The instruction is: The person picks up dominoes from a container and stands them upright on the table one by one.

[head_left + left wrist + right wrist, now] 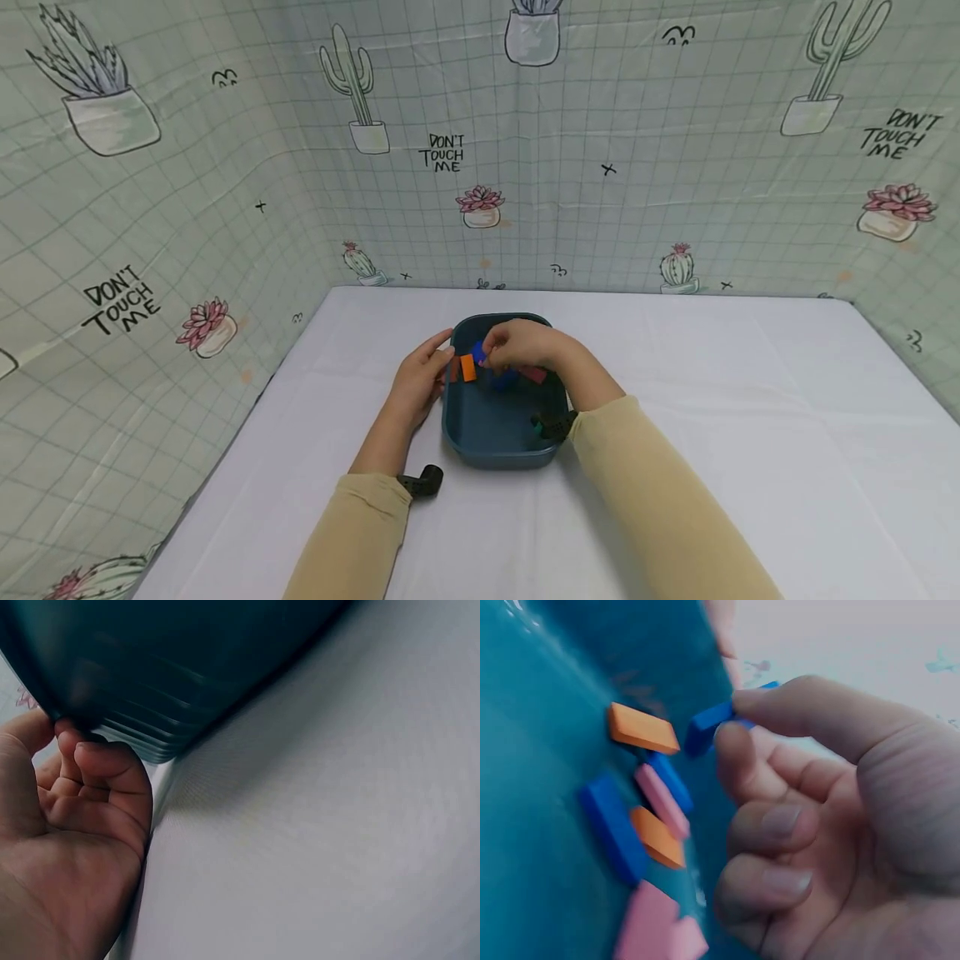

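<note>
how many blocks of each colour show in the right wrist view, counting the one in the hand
blue blocks: 3, one of them pinched in the right hand
orange blocks: 2
pink blocks: 3, taking the blurred pair at the bottom edge as two
total: 8, as far as this view shows

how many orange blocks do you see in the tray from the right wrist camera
2: one orange block near the blue block that the right hand pinches, another orange block beside a slim pink block. Others may be hidden behind the hand.
</note>
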Available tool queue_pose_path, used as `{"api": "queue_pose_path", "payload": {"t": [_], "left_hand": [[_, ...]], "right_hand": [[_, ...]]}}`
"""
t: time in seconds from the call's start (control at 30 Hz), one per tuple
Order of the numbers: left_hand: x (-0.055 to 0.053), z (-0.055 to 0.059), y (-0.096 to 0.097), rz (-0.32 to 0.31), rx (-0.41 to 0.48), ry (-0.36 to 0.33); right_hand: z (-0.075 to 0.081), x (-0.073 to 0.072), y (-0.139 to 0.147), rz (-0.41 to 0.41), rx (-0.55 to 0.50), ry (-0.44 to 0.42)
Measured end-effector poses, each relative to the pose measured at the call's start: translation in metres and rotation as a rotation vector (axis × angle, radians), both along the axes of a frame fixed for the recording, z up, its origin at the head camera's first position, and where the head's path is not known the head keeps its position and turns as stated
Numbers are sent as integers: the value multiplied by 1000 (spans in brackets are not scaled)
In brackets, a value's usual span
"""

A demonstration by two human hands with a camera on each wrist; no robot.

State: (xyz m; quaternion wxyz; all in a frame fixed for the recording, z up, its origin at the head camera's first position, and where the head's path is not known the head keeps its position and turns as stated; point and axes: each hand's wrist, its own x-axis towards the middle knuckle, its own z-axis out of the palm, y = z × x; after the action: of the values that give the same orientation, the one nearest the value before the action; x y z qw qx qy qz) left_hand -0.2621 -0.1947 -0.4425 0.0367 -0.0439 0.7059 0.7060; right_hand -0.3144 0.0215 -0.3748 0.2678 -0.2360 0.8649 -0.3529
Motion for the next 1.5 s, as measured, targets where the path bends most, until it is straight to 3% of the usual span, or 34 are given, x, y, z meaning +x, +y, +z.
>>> {"api": "queue_pose_path", "payload": {"t": [0.2,0.37,0.53,0.73,0.9,1.13,1.37,1.5], "left_hand": [[-1,-1,1,15,8,-30],[-2,-1,1,15,0,-39],[-1,-2,-1,12,-20,-29],[0,-3,-3,10,-20,-14],[-1,-3,-2,3,-6,-16],[15,26,7,-27,-21,-49],[1,8,2,-17,3,-55],[0,3,2,-9,-2,-46]], "right_hand": [[16,-1,34,-61,-124,77],[18,-4,75,-191,-201,103],[-3,-8,117,-276,-218,119],[-35,-12,150,-316,-138,178],[-53,-17,162,-359,-92,225],[-61,-21,167,-341,-55,245],[-67,-23,167,-318,-61,252],[-69,-23,167,-316,-69,249]]}}
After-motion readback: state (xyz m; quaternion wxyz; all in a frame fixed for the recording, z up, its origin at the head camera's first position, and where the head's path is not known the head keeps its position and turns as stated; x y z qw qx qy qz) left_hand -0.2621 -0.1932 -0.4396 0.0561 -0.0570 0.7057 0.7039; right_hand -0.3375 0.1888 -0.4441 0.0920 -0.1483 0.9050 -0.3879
